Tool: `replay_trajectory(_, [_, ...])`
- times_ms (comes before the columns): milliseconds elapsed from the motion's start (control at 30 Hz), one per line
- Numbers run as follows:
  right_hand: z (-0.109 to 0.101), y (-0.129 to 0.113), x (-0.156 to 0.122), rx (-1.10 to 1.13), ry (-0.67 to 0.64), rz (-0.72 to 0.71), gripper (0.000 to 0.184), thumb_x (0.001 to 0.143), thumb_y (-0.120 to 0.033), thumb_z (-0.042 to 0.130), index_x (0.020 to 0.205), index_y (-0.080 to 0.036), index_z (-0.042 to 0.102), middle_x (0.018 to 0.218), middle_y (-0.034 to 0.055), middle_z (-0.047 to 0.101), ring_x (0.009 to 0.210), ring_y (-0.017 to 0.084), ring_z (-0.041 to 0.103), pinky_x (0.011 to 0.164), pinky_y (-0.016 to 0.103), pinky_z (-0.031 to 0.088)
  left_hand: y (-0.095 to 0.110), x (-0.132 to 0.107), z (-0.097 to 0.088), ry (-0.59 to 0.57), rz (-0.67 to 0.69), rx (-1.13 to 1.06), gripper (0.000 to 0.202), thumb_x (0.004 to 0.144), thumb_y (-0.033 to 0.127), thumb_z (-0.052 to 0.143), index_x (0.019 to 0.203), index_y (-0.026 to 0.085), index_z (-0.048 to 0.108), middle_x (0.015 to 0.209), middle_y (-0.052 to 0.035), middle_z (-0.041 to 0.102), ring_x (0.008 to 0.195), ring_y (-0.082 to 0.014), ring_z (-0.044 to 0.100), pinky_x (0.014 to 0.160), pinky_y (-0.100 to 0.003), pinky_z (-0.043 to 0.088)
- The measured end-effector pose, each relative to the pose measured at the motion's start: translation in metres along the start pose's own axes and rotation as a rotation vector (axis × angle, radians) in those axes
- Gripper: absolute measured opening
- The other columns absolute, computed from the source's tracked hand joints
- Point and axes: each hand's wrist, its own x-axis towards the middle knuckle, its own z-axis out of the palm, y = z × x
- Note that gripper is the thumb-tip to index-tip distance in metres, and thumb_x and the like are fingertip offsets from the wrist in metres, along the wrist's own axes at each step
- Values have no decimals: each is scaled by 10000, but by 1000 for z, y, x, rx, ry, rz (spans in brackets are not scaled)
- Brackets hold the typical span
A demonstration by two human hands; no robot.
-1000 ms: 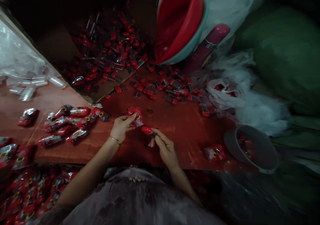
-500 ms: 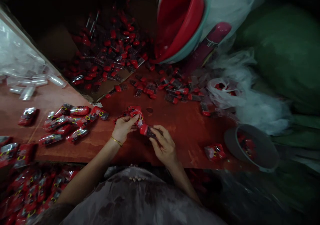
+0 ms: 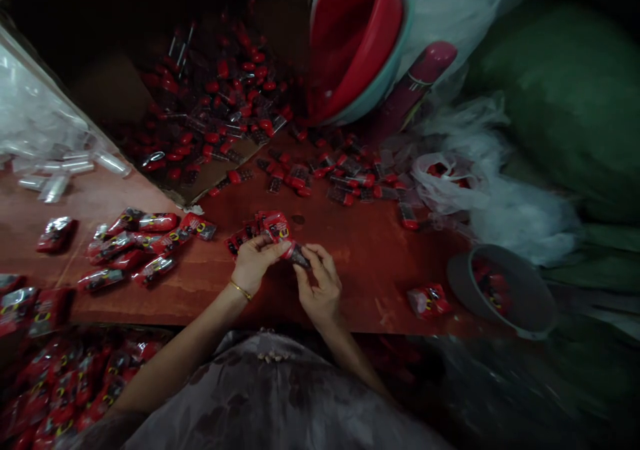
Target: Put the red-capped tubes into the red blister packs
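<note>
My left hand (image 3: 257, 263) pinches a small red printed packet (image 3: 276, 227) over the reddish-brown table (image 3: 360, 263). Right beside it, my right hand (image 3: 316, 283) grips a small red-capped piece (image 3: 296, 253) whose red end sits at the packet's mouth. The two hands are almost touching near the table's front edge. A gold bangle circles my left wrist. A few more red packets (image 3: 240, 239) lie just behind my left hand.
Filled red packets (image 3: 135, 243) lie in a row at left, with more piled at bottom left (image 3: 60, 390). Loose red-capped pieces (image 3: 320, 170) spread behind, spilling from a cardboard box (image 3: 210, 103). Red basin (image 3: 350, 43) at back, grey bowl (image 3: 505, 297) and one packet (image 3: 427, 301) at right.
My right hand moved left and brought the red-capped piece up to the packet in my left hand; the hands, apart a second ago, now meet.
</note>
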Motion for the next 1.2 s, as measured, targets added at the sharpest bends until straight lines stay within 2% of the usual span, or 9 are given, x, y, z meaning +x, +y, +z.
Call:
replay_trajectory(167, [2,-2,0,-40,43,13,317,841,-179,524,1156,-200,549,1089,116,558,1013,200,571,863,341,500,-7,-6,11,18,29,-170,439,371,251,858,730,126,639,658,0,689,592,-92,613,637,-212,478])
replay_trajectory(233, [0,0,0,46,30,147,328,826,-226,554,1152,-195,539,1041,103,594,936,191,607,814,331,522,-9,-6,13,17,37,-226,473,370,225,860,772,126,630,671,-4,696,601,-97,623,647,-217,483])
replay_trajectory(300, [-2,2,1,198,-63,362,347,825,-284,556,1154,-183,515,862,54,639,706,148,637,659,286,550,-11,-4,12,43,44,-259,501,353,203,863,784,129,617,663,1,695,592,-96,624,642,-216,482])
replay_trajectory(433, [-5,4,5,445,-218,654,248,821,-358,540,984,-172,548,587,-52,571,363,64,480,418,206,468,-15,-2,10,83,3,-207,484,344,235,864,734,116,602,639,-11,689,561,-91,615,598,-205,468])
replay_trajectory(633, [2,-3,0,512,-54,654,199,822,-358,553,920,-186,533,565,-60,566,415,77,534,454,198,456,-14,-7,17,98,0,-287,465,347,233,863,700,127,580,627,0,681,566,-95,622,598,-208,479])
replay_trajectory(833, [7,-5,-4,774,-21,770,226,798,-396,585,859,-196,499,654,-56,591,360,40,491,359,155,375,-15,-7,18,27,-38,-283,449,360,239,863,691,130,579,617,3,671,528,-85,608,532,-184,472])
replay_trajectory(967, [8,-4,-4,885,-15,809,241,805,-420,569,855,-197,490,657,-57,582,354,32,468,348,149,358,-18,-8,12,-58,70,-110,437,440,328,837,753,133,602,598,10,651,446,-75,539,456,-199,423])
replay_trajectory(1100, [5,-6,-5,798,-75,740,233,823,-397,555,933,-206,477,661,-50,605,377,54,499,376,169,390,-12,-6,4,-167,265,133,307,672,431,685,633,139,599,548,22,577,476,-60,473,479,-196,374])
replay_trajectory(1200, [3,-7,-4,707,-99,697,232,840,-400,523,954,-208,464,664,-43,616,401,71,514,406,191,417,-4,-2,3,-160,367,299,324,720,440,632,599,140,618,532,25,544,507,-67,451,501,-199,357])
